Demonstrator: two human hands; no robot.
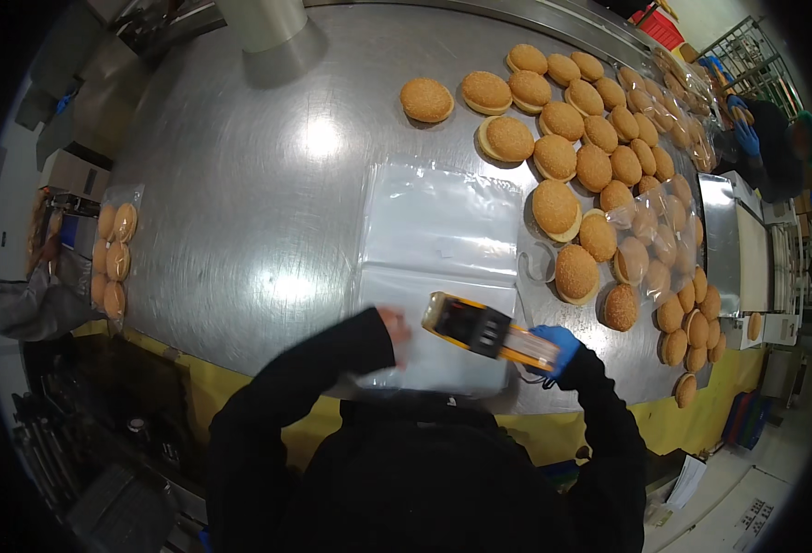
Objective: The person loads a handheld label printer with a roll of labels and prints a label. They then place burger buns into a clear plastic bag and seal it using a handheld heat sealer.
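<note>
Clear plastic bags (440, 228) lie in a flat stack on the steel table in front of me. My left hand (397, 335), bare and blurred, is over the lower left part of the stack; whether its fingers are apart cannot be made out. In a blue glove, my right hand (558, 349) grips one end of a long yellow-and-black packet (478, 328), which looks printed and has a clear window. The packet slants over the bags' lower right part. Many sesame-topped buns (577, 273) are spread to the right of the bags, some under clear plastic.
A bag of several buns (115, 259) lies at the steel table's (205, 228) left edge, near a person's grey sleeve (46, 304). A pale cylindrical post (264, 24) stands at the back. Another person's blue-gloved hands (745, 131) hold a bun at the upper right.
</note>
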